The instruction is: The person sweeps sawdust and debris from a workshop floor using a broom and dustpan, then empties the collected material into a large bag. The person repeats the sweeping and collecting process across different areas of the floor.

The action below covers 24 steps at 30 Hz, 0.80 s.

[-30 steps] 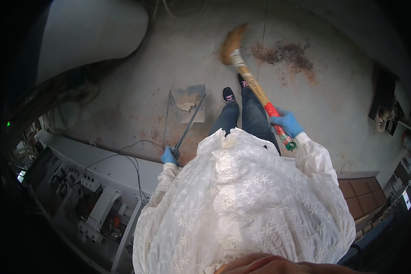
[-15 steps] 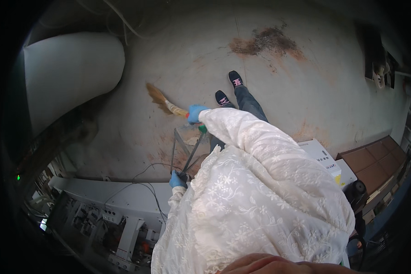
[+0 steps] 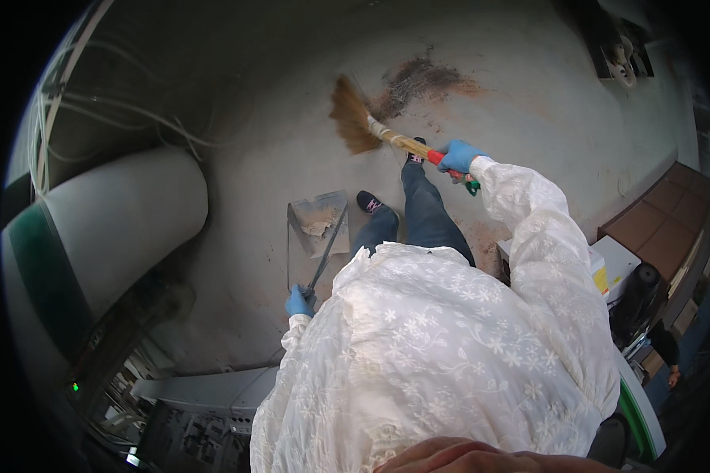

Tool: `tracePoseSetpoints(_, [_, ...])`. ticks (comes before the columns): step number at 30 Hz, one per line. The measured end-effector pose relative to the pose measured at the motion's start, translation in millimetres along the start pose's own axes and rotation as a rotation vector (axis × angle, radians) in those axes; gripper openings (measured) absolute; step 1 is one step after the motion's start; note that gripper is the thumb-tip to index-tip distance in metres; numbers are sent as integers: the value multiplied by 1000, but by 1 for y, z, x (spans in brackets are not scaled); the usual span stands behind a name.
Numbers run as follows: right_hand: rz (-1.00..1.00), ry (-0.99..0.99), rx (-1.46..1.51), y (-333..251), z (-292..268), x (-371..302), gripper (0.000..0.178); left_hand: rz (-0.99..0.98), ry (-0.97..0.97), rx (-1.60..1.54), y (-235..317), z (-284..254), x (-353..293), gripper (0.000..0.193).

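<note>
My right hand (image 3: 459, 157), in a blue glove, is closed around the red grip of a straw broom (image 3: 398, 140). The broom slants up to the left, its fanned bristles slightly blurred, near a patch of dark and reddish dirt (image 3: 422, 85) on the floor. At lower left, my left hand (image 3: 298, 303), also gloved in blue, grips the long handle of a grey dustpan (image 3: 333, 206). Some pale debris (image 3: 317, 228) lies in the pan. The pan is left of my feet, apart from the broom.
A large, pale rounded machine part (image 3: 146, 197) stands at left, with loose cables above it. Along the lower left runs a machine bed (image 3: 213, 390). White boxes (image 3: 614, 264) and a brown panelled surface (image 3: 670, 209) are at right. Another person's hand (image 3: 674, 377) shows at far right.
My right hand has swung the broom up and right, from beside the dustpan to near the dirt patch. The dustpan now shows more fully, and the whole view has shifted.
</note>
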State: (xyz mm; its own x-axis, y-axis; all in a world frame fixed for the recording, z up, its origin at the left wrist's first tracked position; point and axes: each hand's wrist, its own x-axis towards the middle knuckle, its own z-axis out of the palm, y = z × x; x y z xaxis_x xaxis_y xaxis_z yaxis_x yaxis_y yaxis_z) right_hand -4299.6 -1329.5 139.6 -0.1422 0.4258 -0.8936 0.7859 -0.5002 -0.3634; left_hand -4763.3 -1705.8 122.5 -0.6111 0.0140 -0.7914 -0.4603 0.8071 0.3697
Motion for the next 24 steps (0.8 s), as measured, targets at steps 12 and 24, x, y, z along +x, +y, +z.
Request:
tracePoseSetpoints(12, [-41, 163, 804, 104, -130, -49, 49, 274, -123, 84, 168, 187, -20, 25])
tracePoseSetpoints(24, [-328, 161, 1106, 11, -204, 109, 48, 393, -169, 110, 275, 288, -68, 27])
